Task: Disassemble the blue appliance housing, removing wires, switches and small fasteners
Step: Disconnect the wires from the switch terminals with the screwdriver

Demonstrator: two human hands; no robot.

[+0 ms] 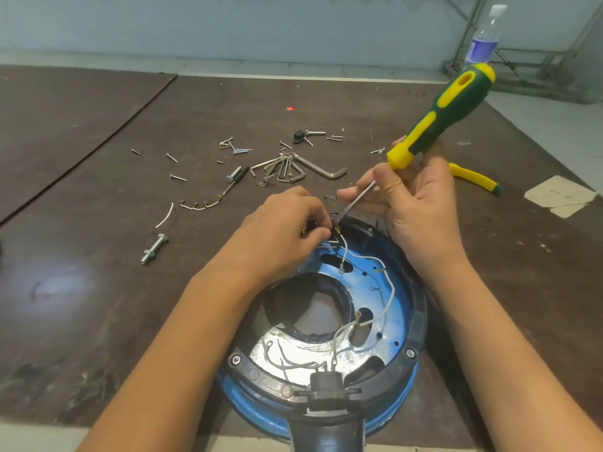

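Note:
The round blue housing (398, 308) with a black rim lies open-side up at the table's near edge. White wires (388, 298) run across its inside to a small switch block (336, 228) at the far rim. My left hand (287, 223) pinches that switch block and its brass terminals. My right hand (417, 203) grips a green and yellow screwdriver (447, 109) by the shaft below the handle. The tip of the screwdriver points down at the terminals on the switch.
Loose screws (235, 146), a bunch of hex keys (293, 168), a large bolt (155, 247) and a removed wire piece (199, 205) lie scattered beyond the housing. A yellow-handled tool (473, 177) lies at the right. A water bottle (484, 37) stands at the back right.

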